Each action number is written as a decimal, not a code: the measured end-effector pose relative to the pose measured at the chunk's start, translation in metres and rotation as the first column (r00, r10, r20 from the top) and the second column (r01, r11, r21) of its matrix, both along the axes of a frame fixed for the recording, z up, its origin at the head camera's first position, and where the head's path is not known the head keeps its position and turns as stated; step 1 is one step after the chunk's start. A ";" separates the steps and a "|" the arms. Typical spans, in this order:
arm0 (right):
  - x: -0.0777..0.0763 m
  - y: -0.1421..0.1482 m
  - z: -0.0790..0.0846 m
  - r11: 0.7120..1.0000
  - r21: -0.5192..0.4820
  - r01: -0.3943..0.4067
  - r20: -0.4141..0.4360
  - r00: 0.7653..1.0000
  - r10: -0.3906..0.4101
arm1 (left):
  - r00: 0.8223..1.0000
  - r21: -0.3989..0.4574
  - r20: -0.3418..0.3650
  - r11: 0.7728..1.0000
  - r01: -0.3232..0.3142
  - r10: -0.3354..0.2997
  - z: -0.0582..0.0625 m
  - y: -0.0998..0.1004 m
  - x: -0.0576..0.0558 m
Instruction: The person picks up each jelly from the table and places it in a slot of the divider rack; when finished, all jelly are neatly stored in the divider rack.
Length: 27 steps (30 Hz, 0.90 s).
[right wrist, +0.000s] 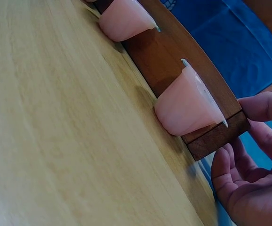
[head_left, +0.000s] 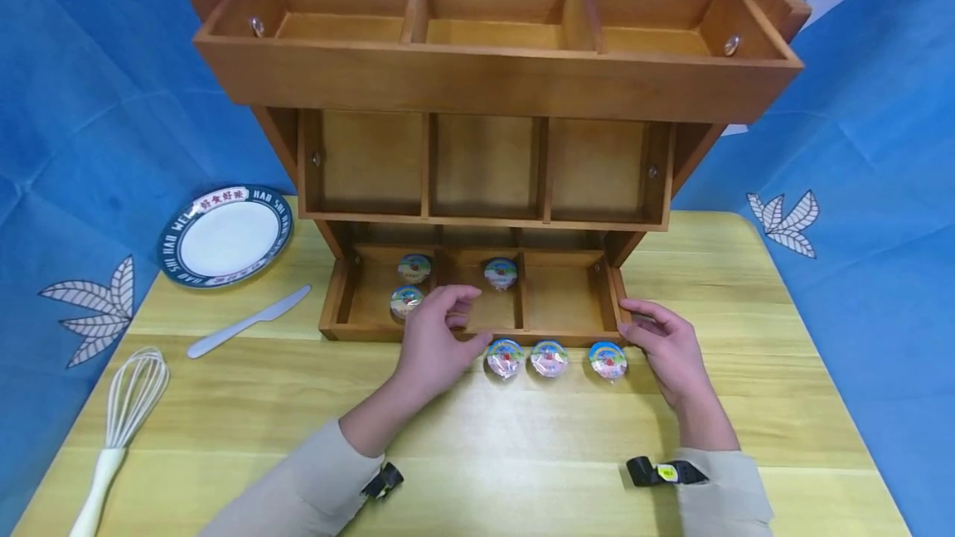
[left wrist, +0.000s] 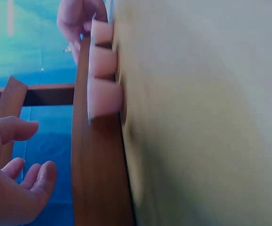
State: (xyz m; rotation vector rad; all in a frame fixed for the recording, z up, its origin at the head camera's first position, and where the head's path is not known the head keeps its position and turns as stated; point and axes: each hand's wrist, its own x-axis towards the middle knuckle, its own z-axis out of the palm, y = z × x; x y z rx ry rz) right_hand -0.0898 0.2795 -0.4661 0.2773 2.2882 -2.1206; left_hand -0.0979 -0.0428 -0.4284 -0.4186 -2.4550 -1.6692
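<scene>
Whisk (head_left: 107,462) at far L on the worktop (head_left: 522,458), then plate (head_left: 227,239) w/ dark lettered rim, knife (head_left: 249,321) lying just in front. Next, wooden rack (head_left: 492,77): its bottom tray (head_left: 561,336) has 2 cups (head_left: 405,302) in the L compartment (head_left: 366,292), one behind the other. My L hand (head_left: 436,342) is just beside the front one, thumb & fingers spread; can't quite tell if fingertips touch the tray, view's poor. Mid compartment (head_left: 503,313): 1 cup (head_left: 501,273) nr back. 3 pink cups (head_left: 549,359) stand upright on the worktop along tray's front, L two close tog., third a bit apart. My R hand (head_left: 666,346) pinches tray's front R corner.
</scene>
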 end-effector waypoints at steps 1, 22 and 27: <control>0.000 0.000 -0.001 1.000 -0.003 -0.002 0.004 1.000 0.002 | 1.000 0.011 0.011 1.000 0.006 -0.007 -0.001 0.000 0.004; 0.001 -0.002 0.000 0.999 0.038 -0.003 0.012 1.000 0.003 | 0.893 0.029 0.435 0.993 0.112 -0.113 -0.028 -0.006 0.032; 0.001 0.000 0.002 0.999 0.050 0.001 0.026 1.000 -0.002 | 0.893 0.096 0.426 0.988 0.118 -0.148 -0.035 0.000 0.030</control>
